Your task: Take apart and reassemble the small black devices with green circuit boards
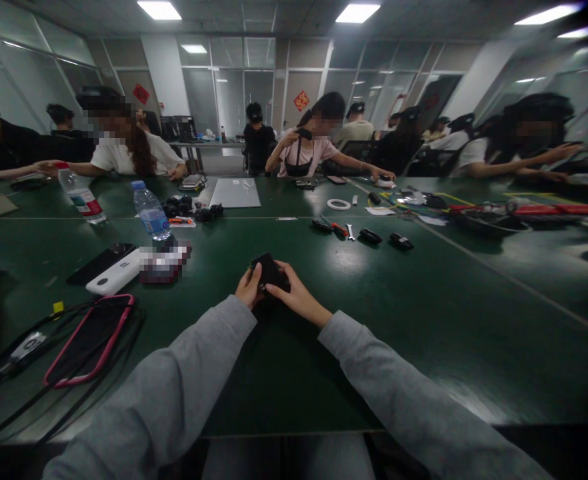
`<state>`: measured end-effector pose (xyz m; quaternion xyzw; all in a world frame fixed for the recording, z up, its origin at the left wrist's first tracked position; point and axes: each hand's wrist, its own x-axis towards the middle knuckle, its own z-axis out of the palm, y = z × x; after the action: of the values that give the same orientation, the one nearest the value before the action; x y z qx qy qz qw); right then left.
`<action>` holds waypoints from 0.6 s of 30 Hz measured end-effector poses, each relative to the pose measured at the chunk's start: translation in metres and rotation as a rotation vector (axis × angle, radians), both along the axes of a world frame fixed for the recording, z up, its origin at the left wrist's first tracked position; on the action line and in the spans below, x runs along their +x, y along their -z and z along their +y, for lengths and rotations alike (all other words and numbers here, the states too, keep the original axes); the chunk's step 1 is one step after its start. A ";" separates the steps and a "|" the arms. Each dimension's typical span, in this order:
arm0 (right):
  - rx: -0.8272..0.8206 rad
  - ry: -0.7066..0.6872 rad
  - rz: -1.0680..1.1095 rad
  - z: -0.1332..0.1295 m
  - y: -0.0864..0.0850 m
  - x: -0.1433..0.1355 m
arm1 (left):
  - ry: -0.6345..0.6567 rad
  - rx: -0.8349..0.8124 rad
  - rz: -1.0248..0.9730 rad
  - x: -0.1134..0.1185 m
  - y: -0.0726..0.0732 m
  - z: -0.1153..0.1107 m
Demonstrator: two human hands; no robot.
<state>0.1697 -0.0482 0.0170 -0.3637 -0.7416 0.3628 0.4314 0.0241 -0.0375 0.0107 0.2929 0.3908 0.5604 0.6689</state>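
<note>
Got a big green table [424, 320] across the lower frame, pink-edged phone [91, 343] at lower left. Got left hand [247, 288] and right hand [298, 293] both gripping a small black boxy thing [269, 268] just below mid-frame, kinda too dim to say what.

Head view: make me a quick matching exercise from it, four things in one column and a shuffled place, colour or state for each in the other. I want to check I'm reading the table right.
Things
1. Black box
2. Nearer bottle
3. Phone crossed by cables
4. Wrench

Descriptions
a. Pink-rimmed
b. Just right of the red-handled tool
c. Held between the left hand and the right hand
d. Blue-capped

Pairs: 1-c, 2-d, 3-a, 4-b
</note>
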 end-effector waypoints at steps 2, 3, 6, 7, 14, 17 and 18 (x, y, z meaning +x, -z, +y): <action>-0.007 0.003 -0.006 0.001 0.001 0.001 | 0.006 0.005 -0.003 0.000 0.000 0.000; -0.002 0.007 -0.010 0.001 0.001 0.000 | 0.007 0.010 -0.003 0.000 0.000 0.000; 0.057 0.018 -0.008 0.000 0.000 -0.002 | -0.008 0.041 0.018 -0.001 0.000 0.000; 0.079 0.023 -0.003 -0.001 0.000 -0.003 | -0.014 0.061 0.031 -0.001 0.000 0.000; 0.186 0.110 -0.005 -0.008 -0.006 -0.005 | -0.101 0.154 0.104 -0.006 0.005 0.006; 0.157 0.134 0.049 -0.005 -0.006 -0.004 | -0.136 0.114 0.075 -0.007 0.002 0.008; 0.118 0.131 0.093 -0.003 -0.006 -0.003 | -0.145 0.102 0.060 -0.007 0.001 0.008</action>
<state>0.1662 -0.0516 0.0234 -0.3680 -0.7154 0.3063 0.5089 0.0167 -0.0298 0.0096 0.3141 0.4020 0.6175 0.5987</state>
